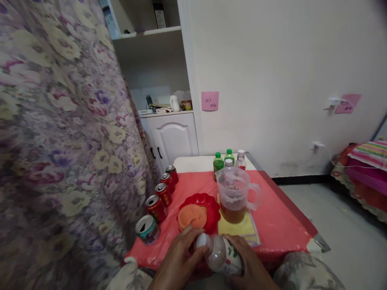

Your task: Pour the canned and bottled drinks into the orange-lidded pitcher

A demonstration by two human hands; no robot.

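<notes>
A clear plastic bottle [218, 254] with a white cap and a printed label lies tilted across the near table edge. My left hand [181, 253] pinches its white cap [202, 240] between thumb and fingers. Around the labelled body of the bottle, my right hand [249, 262] is closed. Just beyond my hands sits a red scalloped plate [213, 217] with an orange lid-like disc [192, 216] on it. To the right, a clear measuring jug [232, 197] with brown liquid in the bottom stands on a yellow cloth [238, 231].
Several opened drink cans [156, 207] line the left side of the red-covered table [281, 209]. Behind the jug stand several capped bottles [218, 162]. A floral curtain [69, 141] hangs close on the left, and a white cabinet [173, 137] stands behind.
</notes>
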